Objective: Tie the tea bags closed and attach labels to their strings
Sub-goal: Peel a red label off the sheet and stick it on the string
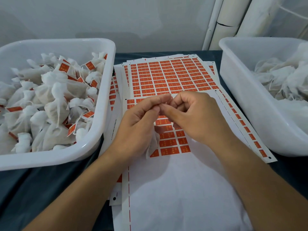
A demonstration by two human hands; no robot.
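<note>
My left hand (141,119) and right hand (193,114) meet over the middle of the table, fingertips touching. Both have their fingers curled in tight, pinching something small and pale between them; it is blurred, so I cannot tell whether it is the string or a label. A white tea bag (154,142) hangs under my left palm, just above the top label sheet (166,189), which is mostly peeled bare near me with a few orange labels (170,144) left below my hands. A fuller sheet (170,75) lies farther away. On the left, a white tub (106,90) holds tied tea bags with orange tags (64,67). On the right, another white tub (233,90) holds untagged white bags (275,77).
</note>
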